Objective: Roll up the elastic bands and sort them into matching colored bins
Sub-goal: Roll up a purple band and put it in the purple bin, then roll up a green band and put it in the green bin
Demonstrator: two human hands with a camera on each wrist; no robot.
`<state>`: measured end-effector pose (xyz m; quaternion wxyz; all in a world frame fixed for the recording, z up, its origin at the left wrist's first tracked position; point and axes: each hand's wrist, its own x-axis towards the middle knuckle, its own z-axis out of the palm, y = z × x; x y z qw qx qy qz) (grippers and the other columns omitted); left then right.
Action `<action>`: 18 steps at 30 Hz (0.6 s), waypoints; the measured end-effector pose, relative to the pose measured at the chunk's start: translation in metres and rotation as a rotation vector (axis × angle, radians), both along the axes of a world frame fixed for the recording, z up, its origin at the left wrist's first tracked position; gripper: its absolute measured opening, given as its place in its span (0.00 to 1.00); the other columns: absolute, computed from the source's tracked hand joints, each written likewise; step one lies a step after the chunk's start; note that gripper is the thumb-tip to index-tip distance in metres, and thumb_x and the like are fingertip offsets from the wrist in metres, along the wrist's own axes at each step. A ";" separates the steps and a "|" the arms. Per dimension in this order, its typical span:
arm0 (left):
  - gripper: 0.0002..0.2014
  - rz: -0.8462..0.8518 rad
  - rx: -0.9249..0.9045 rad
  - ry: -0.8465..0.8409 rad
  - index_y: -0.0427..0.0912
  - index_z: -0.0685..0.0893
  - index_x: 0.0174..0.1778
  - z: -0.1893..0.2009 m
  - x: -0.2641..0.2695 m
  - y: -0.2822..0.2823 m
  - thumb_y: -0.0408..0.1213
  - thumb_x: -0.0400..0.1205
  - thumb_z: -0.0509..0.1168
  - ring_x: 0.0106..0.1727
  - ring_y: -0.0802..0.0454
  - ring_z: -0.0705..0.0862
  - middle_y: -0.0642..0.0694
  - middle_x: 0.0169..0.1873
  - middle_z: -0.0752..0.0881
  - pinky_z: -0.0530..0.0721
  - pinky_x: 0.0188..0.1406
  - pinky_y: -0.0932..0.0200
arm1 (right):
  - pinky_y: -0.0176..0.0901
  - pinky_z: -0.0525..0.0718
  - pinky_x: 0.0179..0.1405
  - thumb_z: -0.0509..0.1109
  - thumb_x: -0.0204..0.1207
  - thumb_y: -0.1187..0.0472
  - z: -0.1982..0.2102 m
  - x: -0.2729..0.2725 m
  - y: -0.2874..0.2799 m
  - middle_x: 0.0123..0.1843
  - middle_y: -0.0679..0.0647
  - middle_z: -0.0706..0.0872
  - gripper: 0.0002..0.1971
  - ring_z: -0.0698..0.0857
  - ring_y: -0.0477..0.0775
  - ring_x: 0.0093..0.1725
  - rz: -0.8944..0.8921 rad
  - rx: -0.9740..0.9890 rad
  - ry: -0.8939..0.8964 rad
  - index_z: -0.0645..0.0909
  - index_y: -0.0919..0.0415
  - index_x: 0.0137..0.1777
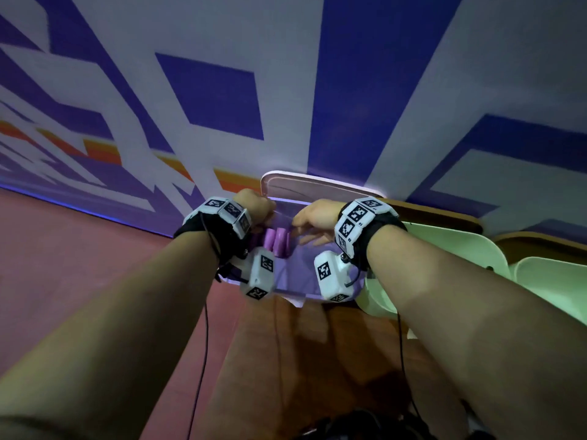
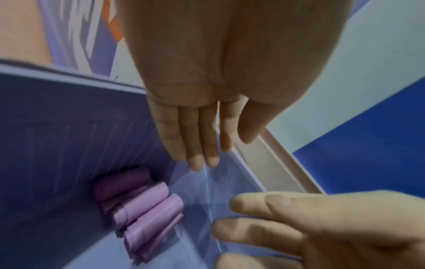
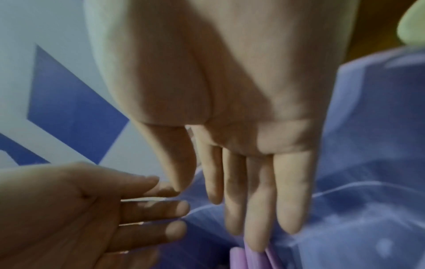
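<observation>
A: Right wrist cam, what've you got?
B: Right hand fills the frame, palm side to the lens, fingers straight and pointing down into the purple bin. Holding nothing.
A: Left hand?
B: Left hand comes in from lower left, fingers extended toward the right hand's thumb. Contact unclear, it's blurry.
A: Bands?
B: Rolled purple bands at the bottom edge, just under the right middle fingertip. Touching or not, can't tell.
A: Anything else?
B: Blue-and-white patterned wall behind, pale green bin at top right corner.
</observation>
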<state>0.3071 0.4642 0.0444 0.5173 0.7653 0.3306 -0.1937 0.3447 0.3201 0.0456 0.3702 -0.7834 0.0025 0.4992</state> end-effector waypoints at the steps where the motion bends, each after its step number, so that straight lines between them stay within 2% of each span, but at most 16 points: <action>1: 0.11 0.001 0.007 -0.058 0.39 0.79 0.32 0.008 -0.003 -0.002 0.29 0.81 0.63 0.31 0.44 0.78 0.37 0.34 0.81 0.75 0.23 0.62 | 0.40 0.78 0.36 0.62 0.82 0.60 0.010 -0.003 -0.005 0.41 0.50 0.85 0.05 0.86 0.50 0.38 -0.018 0.014 -0.019 0.79 0.58 0.52; 2: 0.11 -0.005 0.005 -0.104 0.40 0.79 0.31 0.018 -0.008 -0.006 0.28 0.81 0.63 0.30 0.45 0.78 0.36 0.34 0.81 0.74 0.20 0.64 | 0.39 0.79 0.34 0.62 0.82 0.60 0.021 -0.006 -0.012 0.41 0.50 0.85 0.05 0.86 0.50 0.37 -0.044 0.029 -0.039 0.79 0.58 0.51; 4: 0.12 -0.005 -0.018 -0.169 0.42 0.79 0.33 0.039 -0.019 -0.018 0.29 0.83 0.62 0.29 0.48 0.78 0.41 0.33 0.82 0.74 0.24 0.64 | 0.35 0.80 0.28 0.61 0.83 0.61 0.045 -0.015 -0.027 0.41 0.51 0.85 0.05 0.85 0.49 0.35 -0.110 0.068 -0.091 0.78 0.56 0.47; 5: 0.11 -0.003 -0.040 -0.190 0.43 0.79 0.35 0.051 -0.026 -0.026 0.30 0.84 0.61 0.30 0.50 0.79 0.43 0.33 0.83 0.74 0.28 0.63 | 0.35 0.81 0.29 0.61 0.83 0.61 0.058 -0.021 -0.036 0.42 0.51 0.85 0.05 0.85 0.48 0.35 -0.147 0.091 -0.119 0.77 0.56 0.47; 7: 0.10 -0.015 -0.073 -0.237 0.44 0.78 0.37 0.073 -0.039 -0.043 0.33 0.85 0.61 0.32 0.52 0.81 0.46 0.34 0.83 0.73 0.33 0.62 | 0.39 0.82 0.38 0.61 0.84 0.61 0.083 -0.035 -0.055 0.42 0.52 0.85 0.04 0.85 0.49 0.36 -0.197 0.138 -0.161 0.77 0.58 0.52; 10: 0.09 -0.051 -0.077 -0.320 0.45 0.79 0.38 0.103 -0.057 -0.073 0.35 0.85 0.62 0.33 0.52 0.82 0.46 0.36 0.84 0.74 0.31 0.63 | 0.40 0.82 0.42 0.62 0.83 0.61 0.117 -0.057 -0.087 0.42 0.53 0.85 0.06 0.85 0.50 0.37 -0.259 0.194 -0.221 0.76 0.59 0.57; 14: 0.08 -0.082 -0.141 -0.420 0.45 0.82 0.40 0.136 -0.075 -0.131 0.35 0.84 0.63 0.35 0.52 0.83 0.46 0.37 0.86 0.77 0.34 0.61 | 0.41 0.82 0.46 0.61 0.84 0.61 0.154 -0.088 -0.140 0.44 0.55 0.85 0.06 0.85 0.51 0.39 -0.339 0.264 -0.290 0.77 0.60 0.57; 18: 0.06 -0.137 -0.224 -0.480 0.40 0.82 0.43 0.148 -0.094 -0.204 0.34 0.85 0.63 0.32 0.52 0.82 0.43 0.37 0.86 0.79 0.34 0.61 | 0.41 0.84 0.48 0.61 0.84 0.61 0.172 -0.117 -0.206 0.43 0.55 0.85 0.05 0.85 0.52 0.39 -0.433 0.289 -0.337 0.77 0.60 0.51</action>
